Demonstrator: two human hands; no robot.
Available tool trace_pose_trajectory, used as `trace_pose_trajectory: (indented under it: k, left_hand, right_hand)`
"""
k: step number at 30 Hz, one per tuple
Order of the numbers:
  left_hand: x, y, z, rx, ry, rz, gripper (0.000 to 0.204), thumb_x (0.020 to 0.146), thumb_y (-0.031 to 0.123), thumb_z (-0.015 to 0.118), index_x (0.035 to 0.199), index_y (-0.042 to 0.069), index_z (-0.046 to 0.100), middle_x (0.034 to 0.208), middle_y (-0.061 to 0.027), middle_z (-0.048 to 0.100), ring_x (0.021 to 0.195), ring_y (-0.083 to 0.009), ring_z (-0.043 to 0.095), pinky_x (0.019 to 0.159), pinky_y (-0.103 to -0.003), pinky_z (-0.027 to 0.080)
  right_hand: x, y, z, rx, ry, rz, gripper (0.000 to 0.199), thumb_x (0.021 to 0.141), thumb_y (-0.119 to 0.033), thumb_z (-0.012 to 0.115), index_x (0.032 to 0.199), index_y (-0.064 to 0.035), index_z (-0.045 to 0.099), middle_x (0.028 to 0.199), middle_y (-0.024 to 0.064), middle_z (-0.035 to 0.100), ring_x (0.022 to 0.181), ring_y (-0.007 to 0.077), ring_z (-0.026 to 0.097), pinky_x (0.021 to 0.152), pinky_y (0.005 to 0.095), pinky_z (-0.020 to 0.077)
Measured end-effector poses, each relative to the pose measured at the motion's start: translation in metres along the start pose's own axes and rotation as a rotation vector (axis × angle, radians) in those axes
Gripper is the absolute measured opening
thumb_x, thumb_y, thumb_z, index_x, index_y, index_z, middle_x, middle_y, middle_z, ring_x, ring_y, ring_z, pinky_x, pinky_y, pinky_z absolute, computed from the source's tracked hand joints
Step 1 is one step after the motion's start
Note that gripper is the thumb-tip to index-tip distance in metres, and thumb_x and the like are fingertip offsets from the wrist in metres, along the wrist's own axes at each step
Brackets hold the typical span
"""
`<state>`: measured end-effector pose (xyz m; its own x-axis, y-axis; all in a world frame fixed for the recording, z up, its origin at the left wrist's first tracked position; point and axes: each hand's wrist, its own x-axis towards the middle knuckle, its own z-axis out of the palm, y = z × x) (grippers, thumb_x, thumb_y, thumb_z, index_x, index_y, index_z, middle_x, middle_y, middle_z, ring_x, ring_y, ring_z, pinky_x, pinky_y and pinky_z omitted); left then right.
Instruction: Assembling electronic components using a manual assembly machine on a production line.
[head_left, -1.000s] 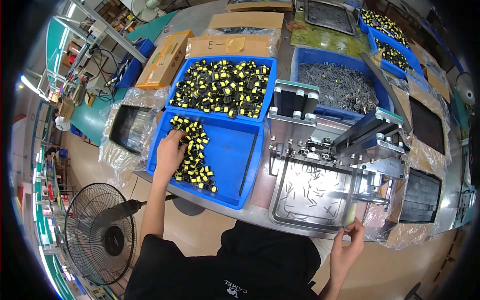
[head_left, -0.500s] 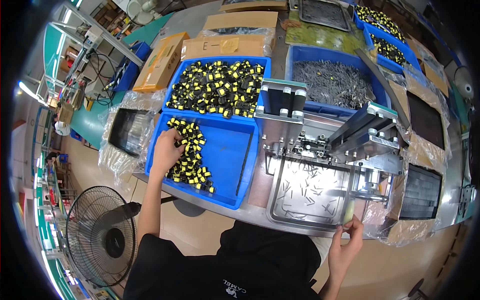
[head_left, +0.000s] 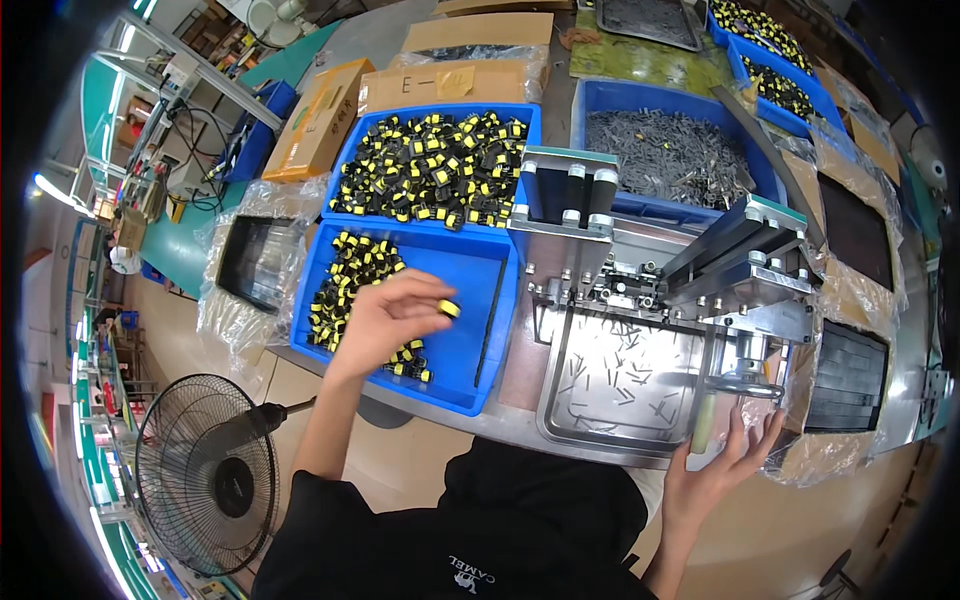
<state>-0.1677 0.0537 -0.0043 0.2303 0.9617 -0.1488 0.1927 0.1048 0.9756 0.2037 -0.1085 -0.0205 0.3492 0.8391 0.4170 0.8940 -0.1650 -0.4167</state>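
Midway over the nearer blue bin [head_left: 470,385], left of centre in the frame, my left hand [head_left: 385,318] pinches one small yellow-and-black wound component [head_left: 449,309] between fingertips and thumb, the piece poking out on the hand's right side. Below the hand, a loose row of the same parts [head_left: 352,277] lies along the bin's left half; its right half is bare blue plastic. A second blue bin [head_left: 432,166], just above, is heaped with many more. At lower right my right hand [head_left: 722,468] is spread open, fingers fanned, holding nothing, its fingertips at the pale handle [head_left: 703,425] hanging under the metal press fixture [head_left: 690,272] that fills the centre right. Beneath the fixture, a steel tray [head_left: 553,420] holds scattered short metal pins. A bin of grey metal pieces [head_left: 672,152] sits at upper centre right, black trays in clear bags [head_left: 258,262] flank the bench, and a floor fan [head_left: 210,475] stands at lower left.

To my mind the carry goes best with the pinch kept light but firm on the part's body, so the winding is not crushed and the piece does not twist. I would travel low and straight across the bin wall toward the fixture's slots, arriving already squared to them. The open hand should close around the handle only once the part sits flat.
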Motion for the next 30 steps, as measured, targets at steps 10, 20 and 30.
trace_pose_trajectory:
  k: [10,20,30]
  left_hand:
    - [-0.001,0.009,0.06,-0.467,-0.178,0.036,0.04,0.075,-0.013,0.078,0.113,-0.008,0.064,0.109,-0.0213,0.066,0.1,-0.0313,0.07,0.088,-0.043,0.061]
    - [0.008,0.008,0.082,-0.727,-0.091,0.021,0.047,0.076,0.0,0.083,0.117,0.0,0.059,0.109,-0.0187,0.061,0.088,-0.0308,0.069,0.076,-0.038,0.059]
    - [0.002,0.012,0.09,-0.838,-0.204,0.212,0.035,0.085,0.011,0.08,0.112,-0.003,0.061,0.111,-0.0237,0.062,0.081,-0.0297,0.069,0.07,-0.039,0.062]
  right_hand:
    - [0.022,-0.007,0.007,-0.119,-0.097,-0.071,0.088,0.065,0.014,0.061,0.148,-0.0126,0.045,0.163,0.0297,0.013,0.15,0.0533,0.017,0.119,0.0596,0.0244]
    - [0.026,-0.002,0.016,-0.07,-0.044,-0.059,0.082,0.066,0.01,0.059,0.145,-0.0105,0.048,0.162,0.0298,0.015,0.149,0.0528,0.021,0.116,0.0588,0.0292]
    - [0.03,0.004,0.017,-0.013,-0.032,-0.026,0.082,0.065,0.007,0.061,0.144,-0.0102,0.049,0.161,0.0271,0.02,0.145,0.0507,0.032,0.108,0.0528,0.0434]
